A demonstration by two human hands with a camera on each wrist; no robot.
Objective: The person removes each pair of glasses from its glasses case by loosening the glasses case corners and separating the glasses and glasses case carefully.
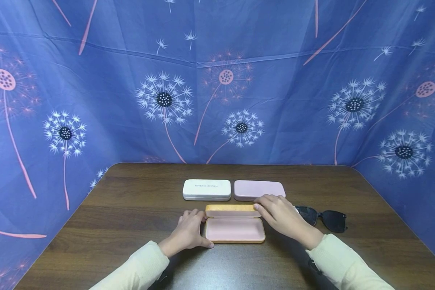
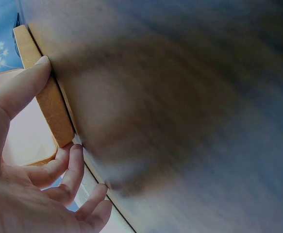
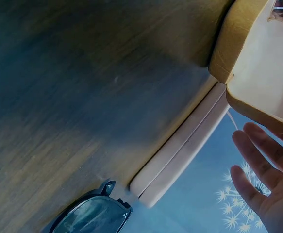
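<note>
An orange-yellow glasses case (image 1: 235, 230) with a pale pink lining lies on the table, its lid (image 1: 232, 208) raised at the back. My left hand (image 1: 188, 229) holds the case's left end, the thumb at the front corner and the fingers by the back. In the left wrist view the thumb presses on the orange front wall (image 2: 54, 111). At the lid's right end is my right hand (image 1: 280, 213), thumb along the edge and fingers reaching behind it. The right wrist view shows those fingers spread beside the lid; their thumb is hidden there.
Behind the open case stand a closed white glasses case (image 1: 206, 189) and a closed lilac one (image 1: 259, 188). Black sunglasses (image 1: 334, 220) lie to the right, partly covered by my right hand. A blue dandelion-print cloth (image 1: 282, 88) hangs behind the wooden table (image 1: 130, 197).
</note>
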